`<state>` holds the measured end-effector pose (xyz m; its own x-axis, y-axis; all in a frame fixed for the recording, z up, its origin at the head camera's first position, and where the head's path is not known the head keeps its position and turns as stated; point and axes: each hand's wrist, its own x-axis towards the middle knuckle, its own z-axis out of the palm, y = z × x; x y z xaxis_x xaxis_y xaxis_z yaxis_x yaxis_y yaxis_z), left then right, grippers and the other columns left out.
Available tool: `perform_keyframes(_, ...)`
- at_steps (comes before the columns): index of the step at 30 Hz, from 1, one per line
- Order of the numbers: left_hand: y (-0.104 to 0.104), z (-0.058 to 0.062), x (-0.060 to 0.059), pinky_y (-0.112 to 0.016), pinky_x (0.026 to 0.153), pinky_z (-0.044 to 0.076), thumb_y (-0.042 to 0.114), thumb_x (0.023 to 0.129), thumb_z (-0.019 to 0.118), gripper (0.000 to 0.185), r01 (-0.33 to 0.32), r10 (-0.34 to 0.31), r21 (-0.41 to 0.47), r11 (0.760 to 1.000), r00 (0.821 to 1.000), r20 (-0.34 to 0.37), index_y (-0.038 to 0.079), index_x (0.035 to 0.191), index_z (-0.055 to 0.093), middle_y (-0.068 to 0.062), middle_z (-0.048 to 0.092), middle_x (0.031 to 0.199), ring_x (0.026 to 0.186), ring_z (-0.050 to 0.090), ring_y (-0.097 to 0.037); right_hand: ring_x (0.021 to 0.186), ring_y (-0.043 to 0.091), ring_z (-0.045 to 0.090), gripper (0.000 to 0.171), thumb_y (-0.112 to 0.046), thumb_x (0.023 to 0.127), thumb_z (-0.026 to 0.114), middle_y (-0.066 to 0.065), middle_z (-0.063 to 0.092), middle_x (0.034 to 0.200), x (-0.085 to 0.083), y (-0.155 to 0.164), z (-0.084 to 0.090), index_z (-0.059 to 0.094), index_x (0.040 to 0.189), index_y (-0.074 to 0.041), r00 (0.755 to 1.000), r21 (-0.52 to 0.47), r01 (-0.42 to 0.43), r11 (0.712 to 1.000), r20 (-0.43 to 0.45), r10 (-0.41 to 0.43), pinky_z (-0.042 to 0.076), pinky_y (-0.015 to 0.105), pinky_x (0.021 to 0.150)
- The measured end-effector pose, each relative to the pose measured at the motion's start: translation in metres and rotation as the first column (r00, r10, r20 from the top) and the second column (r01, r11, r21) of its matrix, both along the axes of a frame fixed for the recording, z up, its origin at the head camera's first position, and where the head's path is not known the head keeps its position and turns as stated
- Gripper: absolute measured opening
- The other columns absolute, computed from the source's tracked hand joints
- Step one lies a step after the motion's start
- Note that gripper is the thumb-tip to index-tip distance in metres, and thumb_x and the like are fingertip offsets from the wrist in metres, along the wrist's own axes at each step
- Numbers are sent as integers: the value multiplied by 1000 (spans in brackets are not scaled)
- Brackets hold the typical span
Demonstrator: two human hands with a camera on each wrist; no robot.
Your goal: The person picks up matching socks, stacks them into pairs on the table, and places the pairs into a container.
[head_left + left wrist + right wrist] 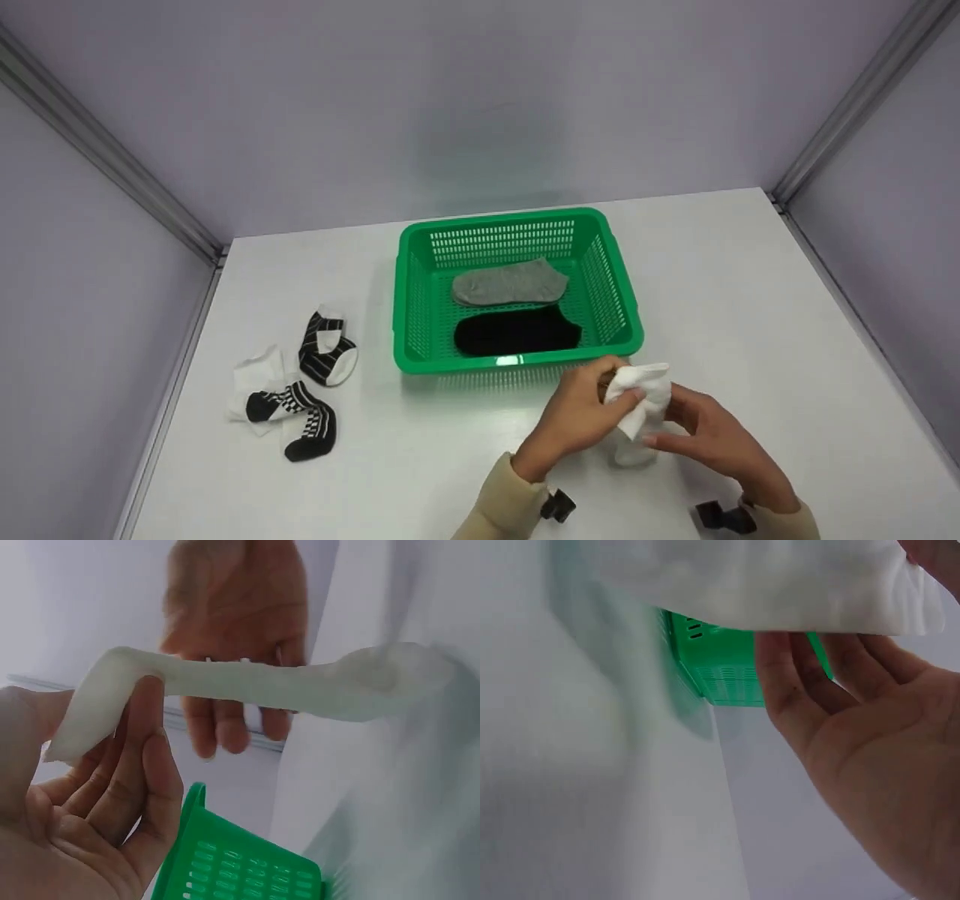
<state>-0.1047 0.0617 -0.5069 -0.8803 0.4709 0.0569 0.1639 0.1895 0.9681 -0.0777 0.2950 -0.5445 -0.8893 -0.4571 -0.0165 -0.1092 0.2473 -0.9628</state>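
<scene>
Just in front of the green basket [517, 361], both hands hold a white sock [643, 403] above the table. My left hand [621, 391] pinches its upper end between thumb and fingers. My right hand [663, 433] holds the lower part, fingers under the cloth and thumb on top. In the left wrist view the white sock [300, 686] stretches from my left hand [94, 720] across the fingers of my right hand [232, 637]. In the right wrist view the white sock [765, 585] lies over the fingers of my right hand [832, 660]. A grey sock [510, 283] and a black sock [517, 334] lie flat in the basket.
Several black-and-white patterned socks [296, 379] lie loose on the white table [750, 300] at the left. Lilac walls with metal corner rails close the table in on three sides. The green basket [240, 862] [727, 667] shows in both wrist views.
</scene>
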Motion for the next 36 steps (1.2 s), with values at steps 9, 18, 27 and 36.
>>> perform_keyframes(9, -48, 2, 1, -24, 71, 60, 22, 101, 71, 18, -143, 134, 113, 983, 987, 86, 12, 116, 70, -9, 81, 103, 79, 74, -5, 97, 4, 68, 23, -11, 101, 70, -5, 75, 112, 0, -3, 5, 72, 124, -9, 993, 61, -93, 994, 73, 88, 56, 22, 87)
perform_keyframes(18, -106, -20, 16, -25, 77, 52, 32, 103, 69, 22, -172, 183, -77, 982, 969, 167, 10, 108, 66, -2, 73, 96, 83, 64, -8, 97, 12, 61, 34, -29, 104, 67, 1, 71, 112, 0, -14, 14, 69, 123, -1, 948, 95, 167, 981, 259, -186, 53, 26, 84)
perform_keyframes(27, -140, -45, 35, -21, 55, 32, 32, 96, 75, 33, 43, 34, -392, 919, 982, 187, 18, 76, 54, 11, 42, 62, 57, 37, -6, 63, 8, 62, 28, -36, 99, 73, 12, 74, 104, -6, -46, -4, 75, 112, -11, 974, 287, 152, 946, 118, -193, 53, 26, 52)
perform_keyframes(36, -150, -45, 30, -29, 60, 39, 33, 88, 84, 29, -85, 194, -573, 815, 972, 131, 10, 83, 67, 5, 52, 67, 65, 49, -14, 63, 12, 53, 30, -22, 92, 82, 3, 61, 77, -8, -75, -18, 71, 115, -5, 968, 476, 196, 857, 46, -246, 45, 25, 54)
